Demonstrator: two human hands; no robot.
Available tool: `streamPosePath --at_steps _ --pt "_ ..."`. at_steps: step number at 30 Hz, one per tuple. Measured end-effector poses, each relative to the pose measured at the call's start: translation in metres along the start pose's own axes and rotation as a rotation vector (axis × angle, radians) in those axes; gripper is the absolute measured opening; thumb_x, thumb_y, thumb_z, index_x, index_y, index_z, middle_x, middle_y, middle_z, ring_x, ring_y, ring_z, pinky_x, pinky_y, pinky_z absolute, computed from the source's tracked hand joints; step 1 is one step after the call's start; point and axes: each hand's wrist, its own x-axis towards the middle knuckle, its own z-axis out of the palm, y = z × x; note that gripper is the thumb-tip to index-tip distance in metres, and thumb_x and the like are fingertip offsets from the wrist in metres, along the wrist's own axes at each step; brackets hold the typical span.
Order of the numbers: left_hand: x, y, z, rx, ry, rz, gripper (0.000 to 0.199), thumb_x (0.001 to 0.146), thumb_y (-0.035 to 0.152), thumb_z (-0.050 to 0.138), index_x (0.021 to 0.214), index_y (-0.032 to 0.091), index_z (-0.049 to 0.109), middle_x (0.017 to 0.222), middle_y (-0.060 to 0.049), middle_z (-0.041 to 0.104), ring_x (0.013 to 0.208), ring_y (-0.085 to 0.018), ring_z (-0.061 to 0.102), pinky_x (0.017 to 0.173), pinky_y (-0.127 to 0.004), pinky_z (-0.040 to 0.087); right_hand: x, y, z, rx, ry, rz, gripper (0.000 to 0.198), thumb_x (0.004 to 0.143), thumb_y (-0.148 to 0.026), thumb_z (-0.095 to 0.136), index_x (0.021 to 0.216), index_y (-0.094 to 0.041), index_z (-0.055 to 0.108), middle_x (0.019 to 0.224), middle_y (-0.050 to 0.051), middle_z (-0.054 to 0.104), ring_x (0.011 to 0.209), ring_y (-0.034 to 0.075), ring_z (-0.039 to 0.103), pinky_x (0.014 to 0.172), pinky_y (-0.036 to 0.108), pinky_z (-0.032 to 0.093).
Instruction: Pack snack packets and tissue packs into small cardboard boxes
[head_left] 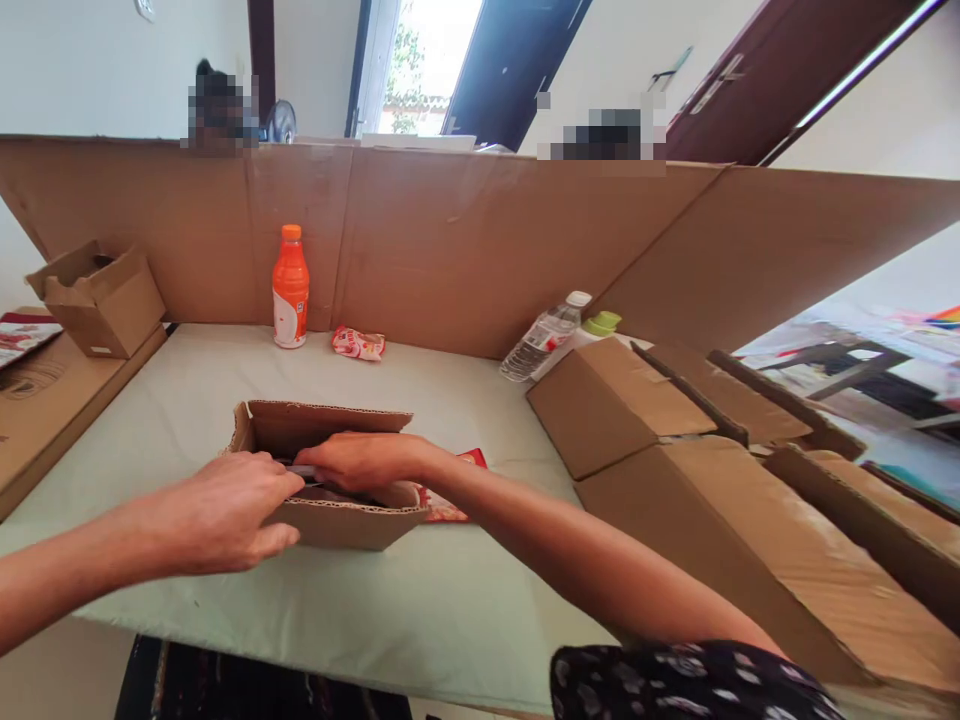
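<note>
A small open cardboard box (345, 526) stands on the pale green tabletop (480, 600) in front of me. My left hand (240, 510) is closed over its near left corner, the thumb outside the front wall and the fingers over the rim. Reaching in from the right, my right hand (352, 460) is down inside the box with its fingers closed around a thin greyish edge. What that thing is stays hidden by the hand and the box walls. A red printed packet (450, 505) lies right of the box, partly covered by my right forearm.
Along the cardboard screen (450, 250) stand an orange bottle (291, 290), a pink-and-white packet (358, 344) and a tilted clear bottle (544, 340). Large cardboard boxes (720, 520) fill the right side. Another small box (105, 300) sits at left. Two blurred heads show beyond the screen.
</note>
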Motion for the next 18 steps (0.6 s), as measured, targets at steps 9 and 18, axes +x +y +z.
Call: streamPosePath --at_steps 9,18 --pt "-0.074 -0.033 0.035 -0.104 0.590 -0.191 0.047 0.097 0.040 0.057 0.142 0.034 0.049 0.146 -0.005 0.058 0.130 -0.027 0.060 0.108 -0.045 0.054 -0.122 0.014 0.048 0.167 1.066 0.073 0.023 0.099 -0.031 0.059 0.118 -0.025 0.070 0.117 0.008 0.076 0.109 0.023 0.072 0.092 0.036 0.058" --pt "-0.036 -0.037 0.080 -0.238 0.609 -0.253 0.042 0.102 0.043 0.049 0.139 0.024 0.050 0.116 -0.007 0.075 0.105 -0.022 0.074 0.094 -0.035 0.061 -0.091 0.020 0.090 0.040 1.032 0.169 0.066 0.096 -0.052 0.060 0.154 -0.027 0.041 0.158 0.016 0.044 0.144 0.033 0.045 0.112 0.054 0.045"
